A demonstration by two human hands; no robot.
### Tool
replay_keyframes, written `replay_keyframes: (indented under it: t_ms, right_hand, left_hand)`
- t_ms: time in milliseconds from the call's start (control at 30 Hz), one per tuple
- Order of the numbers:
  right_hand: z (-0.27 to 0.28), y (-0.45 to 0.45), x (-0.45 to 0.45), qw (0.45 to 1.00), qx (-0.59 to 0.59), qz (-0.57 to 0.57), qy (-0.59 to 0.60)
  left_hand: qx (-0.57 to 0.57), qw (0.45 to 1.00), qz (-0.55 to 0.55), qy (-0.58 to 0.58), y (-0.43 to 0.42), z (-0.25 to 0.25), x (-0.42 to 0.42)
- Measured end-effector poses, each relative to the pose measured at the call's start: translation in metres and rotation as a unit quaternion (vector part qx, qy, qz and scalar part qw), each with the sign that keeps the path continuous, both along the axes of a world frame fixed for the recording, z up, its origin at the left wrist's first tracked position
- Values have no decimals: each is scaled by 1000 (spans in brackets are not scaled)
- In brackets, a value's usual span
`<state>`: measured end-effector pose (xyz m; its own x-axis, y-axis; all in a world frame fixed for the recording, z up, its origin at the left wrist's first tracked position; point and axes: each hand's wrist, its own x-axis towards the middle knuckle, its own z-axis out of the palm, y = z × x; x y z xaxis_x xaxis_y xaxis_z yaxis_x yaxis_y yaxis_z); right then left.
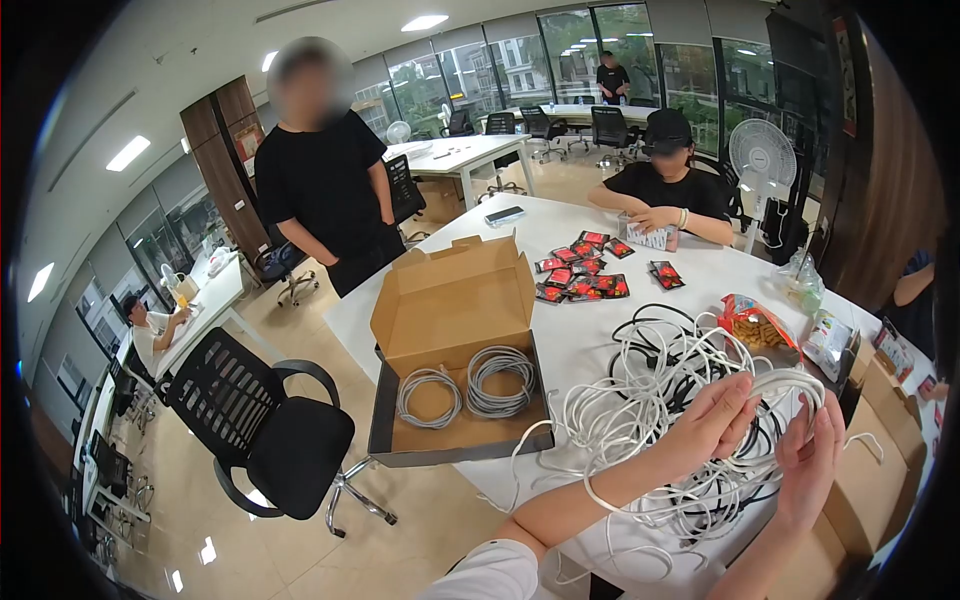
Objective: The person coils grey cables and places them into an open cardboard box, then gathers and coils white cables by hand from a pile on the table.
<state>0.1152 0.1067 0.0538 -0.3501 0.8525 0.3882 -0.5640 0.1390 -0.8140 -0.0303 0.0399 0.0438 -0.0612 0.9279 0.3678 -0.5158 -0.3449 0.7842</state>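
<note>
- White table: broad, flat, with cables and box on it.
- White cable tangle, on the near right of the table — dark cords run through it. Probably weighty if lifted whole, and prone to snag; better drawn out strand by strand than grabbed as a clump.
- Open cardboard box, left of the tangle; two grey cable coils lie flat inside. Coils look tidy, likely springy; take each by several turns at once.
- Left hand: thumb and fingertips pinched on the white cable loops, at their left side.
- Right hand: fingers curled round the same loops from the right, closed on them.
- Loops themselves: between both hands, over the tangle's right part. Judged light, bendy with some spring; smooth jacket may slide — grip across all turns together, avoid sharp kinks.
</note>
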Motion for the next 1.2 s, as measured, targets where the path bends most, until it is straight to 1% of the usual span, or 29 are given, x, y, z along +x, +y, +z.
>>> replay_keyframes:
  t_ms: [67, 167, 333, 367, 400, 433, 467, 500, 533, 600, 667, 733, 833, 867, 933, 967, 1000, 1033, 1067, 1100, 1200]
  right_hand:
    - [4, -6, -7, 998, -35, -51, 8]
    - [-2, -1, -8, 998, -24, -54, 21]
    - [-13, 8, -3, 998, -2, -40, 47]
    - [-16, 11, -1, 998, 4, -48, 47]
    - [-16, 10, -2, 996, -19, -63, 59]
    - [-12, 7, -1, 996, -8, -79, 36]
    - [-11, 8, 1, 998, -3, -53, 39]
    - [-10, 7, 2, 997, -26, -43, 52]
    - [-6, 7, 5, 998, -27, -8, 62]
    - [0, 9, 8, 997, -29, 9, 76]
    - [2, 10, 10, 996, -31, -15, 80]
    - [2, 12, 9, 994, -35, -24, 101]
    - [5, 13, 11, 988, -45, -38, 142]
    - [6, 14, 15, 985, -54, -33, 158]
    - [7, 18, 19, 979, -67, -64, 179]
    - [10, 19, 21, 977, -61, -76, 189]
    - [11, 20, 24, 975, -60, -90, 195]
    - [11, 22, 25, 972, -58, -103, 202]
    - [11, 23, 27, 970, -56, -112, 209]
    - [10, 26, 28, 966, -65, -121, 219]
    - [11, 29, 30, 956, -74, -142, 247]
  left_hand:
    - [0, 1000, 14, -15, 1, 0, 4]
    - [4, 999, 28, -31, 6, -7, 12]
    - [18, 995, -4, -95, 11, -18, 18]
    - [18, 993, -18, -114, 10, -18, 18]
    - [16, 990, -37, -135, 10, -18, 20]
    - [4, 987, -27, -158, 9, -17, 21]
    - [-8, 983, -18, -180, 9, -15, 22]
    - [16, 986, -27, -165, 10, -15, 18]
    - [41, 987, -32, -151, 11, -13, 15]
    - [31, 993, -5, -112, 9, -2, 15]
    - [44, 995, -8, -84, 14, -3, 10]
    - [-3, 998, 54, -30, 15, -1, 12]
    - [-13, 997, 49, 58, 21, -10, 5]
    - [-20, 992, 37, 123, 24, -12, 3]
    - [-25, 967, 13, 253, 30, -17, -5]
    - [-52, 940, -29, 335, 33, -25, -13]
    - [-9, 900, -40, 435, 30, -22, -14]
    - [35, 846, -48, 529, 26, -18, -14]
    - [80, 782, -52, 616, 23, -16, -14]
    - [121, 745, -76, 651, 22, -18, -15]
    - [139, 801, -136, 565, 23, -14, -14]
